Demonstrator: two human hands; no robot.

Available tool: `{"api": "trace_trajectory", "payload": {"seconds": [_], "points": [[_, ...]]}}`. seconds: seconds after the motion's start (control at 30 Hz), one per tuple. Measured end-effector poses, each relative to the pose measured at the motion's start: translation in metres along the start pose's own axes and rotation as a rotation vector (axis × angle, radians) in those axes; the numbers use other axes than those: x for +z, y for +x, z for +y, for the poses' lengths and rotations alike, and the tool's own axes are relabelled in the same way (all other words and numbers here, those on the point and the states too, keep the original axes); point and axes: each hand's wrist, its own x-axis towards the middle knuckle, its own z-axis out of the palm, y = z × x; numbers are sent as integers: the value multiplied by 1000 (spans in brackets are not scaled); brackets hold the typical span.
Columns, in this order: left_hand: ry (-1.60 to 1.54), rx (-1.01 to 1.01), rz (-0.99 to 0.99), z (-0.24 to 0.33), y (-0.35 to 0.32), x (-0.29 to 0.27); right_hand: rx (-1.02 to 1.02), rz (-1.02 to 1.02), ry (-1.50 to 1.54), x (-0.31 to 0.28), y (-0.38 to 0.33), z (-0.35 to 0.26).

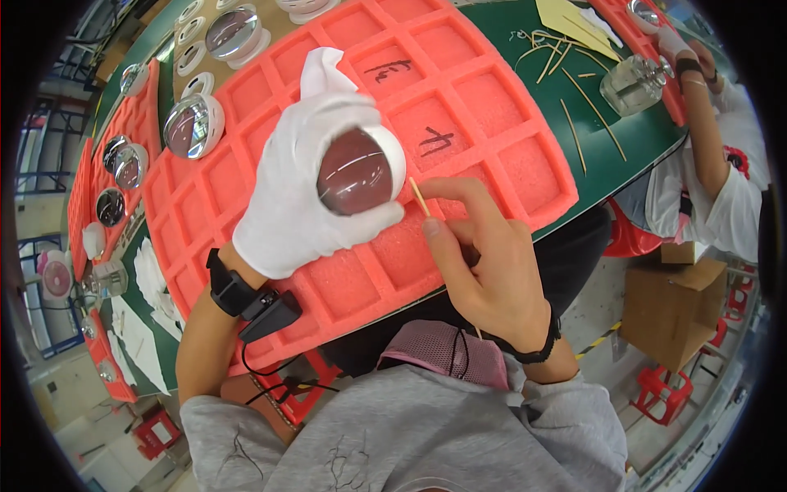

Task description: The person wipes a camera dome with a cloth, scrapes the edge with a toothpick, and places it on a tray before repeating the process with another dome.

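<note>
My left hand (291, 176), in a white glove, is wrapped round a domed lens (355, 172) set in a white round housing. The dark, shiny dome is turned toward me, and the housing is mostly covered by the glove. A loose white piece (326, 72), cloth or glove tip, sticks up above that hand. My bare right hand (488, 262) pinches a thin wooden stick (419, 197) between thumb and index finger. The stick's tip points up beside the lens rim, and I cannot tell whether it touches. Both hands are above a pink foam tray (344, 283) with square compartments.
More domed lenses in white housings (194, 125) stand at the tray's far left edge. On the green table (525, 82) lie loose wooden sticks (594, 115), beside a glass jar (633, 85) and yellow paper (574, 25). Another person's arm (703, 123) reaches in at the right.
</note>
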Motion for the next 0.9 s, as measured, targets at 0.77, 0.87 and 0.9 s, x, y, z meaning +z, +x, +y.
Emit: {"api": "trace_trajectory", "payload": {"seconds": [0.77,0.87,0.9], "points": [[-230,-29,-167,-10,-2,-2,-94,-70,41,0,3,15],[-246,-40,-158,-10,-2,-1,-131,-92,15,2,3,16],[-256,-42,-155,-10,-2,-1,-133,-87,13,3,3,16]]}}
